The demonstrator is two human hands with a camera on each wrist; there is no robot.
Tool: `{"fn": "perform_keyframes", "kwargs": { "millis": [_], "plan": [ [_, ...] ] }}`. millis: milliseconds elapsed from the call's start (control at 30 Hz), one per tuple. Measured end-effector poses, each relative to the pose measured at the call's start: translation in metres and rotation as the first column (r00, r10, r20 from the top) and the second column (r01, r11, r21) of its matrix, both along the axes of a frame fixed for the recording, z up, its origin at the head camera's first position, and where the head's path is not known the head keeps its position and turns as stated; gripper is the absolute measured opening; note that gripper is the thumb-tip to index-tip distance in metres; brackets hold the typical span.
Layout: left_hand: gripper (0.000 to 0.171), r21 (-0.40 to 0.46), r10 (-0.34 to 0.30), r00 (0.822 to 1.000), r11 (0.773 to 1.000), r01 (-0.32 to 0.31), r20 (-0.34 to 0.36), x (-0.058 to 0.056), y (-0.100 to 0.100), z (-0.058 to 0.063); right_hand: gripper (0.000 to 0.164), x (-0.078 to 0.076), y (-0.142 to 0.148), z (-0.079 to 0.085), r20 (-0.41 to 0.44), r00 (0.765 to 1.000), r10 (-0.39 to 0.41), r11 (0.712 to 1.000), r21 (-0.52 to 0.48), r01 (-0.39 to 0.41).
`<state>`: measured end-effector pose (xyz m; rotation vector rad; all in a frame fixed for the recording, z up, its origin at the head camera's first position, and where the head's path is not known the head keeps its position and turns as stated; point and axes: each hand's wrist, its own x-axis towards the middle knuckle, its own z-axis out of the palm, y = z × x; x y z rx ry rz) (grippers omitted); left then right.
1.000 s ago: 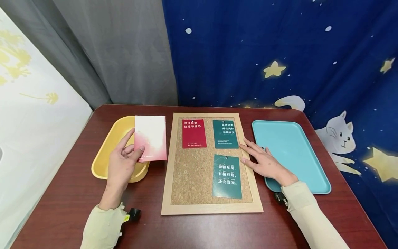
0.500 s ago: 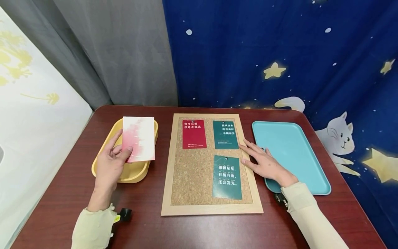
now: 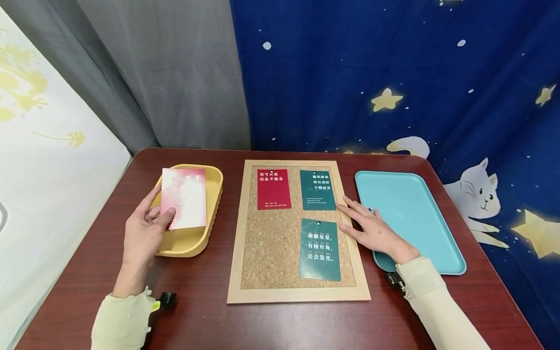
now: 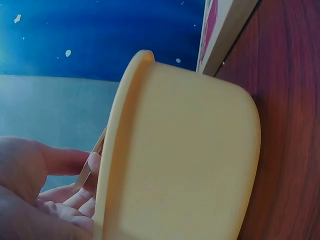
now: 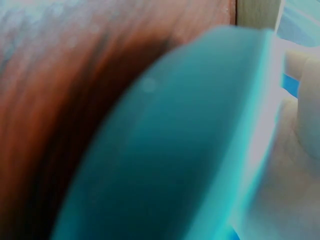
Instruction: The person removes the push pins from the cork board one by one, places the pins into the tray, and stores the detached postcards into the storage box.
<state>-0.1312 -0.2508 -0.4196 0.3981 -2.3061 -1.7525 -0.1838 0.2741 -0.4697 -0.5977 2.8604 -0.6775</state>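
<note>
My left hand (image 3: 146, 228) pinches a pink and white card (image 3: 183, 199) by its lower left edge, thumb on top. The card is over the yellow basket (image 3: 213, 206) and covers much of its inside. In the left wrist view the basket's outer wall (image 4: 185, 150) fills the middle, with the thumb and fingers at its rim. My right hand (image 3: 372, 228) lies with fingers spread, fingertips on the right side of the wooden frame of a cork board (image 3: 271, 253). A red card (image 3: 273, 192), a green card (image 3: 318, 192) and a larger green card (image 3: 320, 253) are pinned on the board.
A blue tray (image 3: 411, 209) stands to the right of the board, partly under the right hand and forearm. The brown table (image 3: 280, 325) ends at a back edge in front of grey and blue curtains (image 3: 350, 73).
My left hand has carried the pink and white card leftward, from the basket's right side to over the basket. The right hand and the pinned cards stay where they were.
</note>
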Motion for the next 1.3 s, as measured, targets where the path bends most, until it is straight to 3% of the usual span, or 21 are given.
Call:
{"fn": "perform_keyframes", "kwargs": {
  "millis": [200, 533, 900, 1300],
  "plan": [
    [0.069, -0.121, 0.02, 0.999, 0.992, -0.015, 0.037, -0.0004, -0.0043, -0.0036, 0.064, 0.0006, 0.0006, 0.0004, 0.002, 1.0, -0.003, 1.0, 0.003, 0.003],
    [0.068, -0.216, -0.007, 1.0, 0.976, 0.011, 0.02, -0.0019, -0.005, -0.0056, 0.065, -0.0001, 0.0022, 0.0004, -0.002, 1.0, -0.004, 1.0, 0.002, 0.004],
    [0.066, -0.377, -0.022, 0.996, 0.925, 0.051, 0.081, -0.0018, -0.0074, -0.0053, 0.064, -0.001, 0.0001, -0.0002, -0.011, 1.0, -0.005, 1.0, 0.014, 0.005],
    [0.07, -0.448, -0.074, 0.982, 0.882, 0.145, 0.172, -0.0084, -0.0086, -0.0062, 0.064, 0.0008, 0.0001, -0.002, -0.004, 1.0, -0.011, 1.0, 0.0, 0.011]
  ]
}}
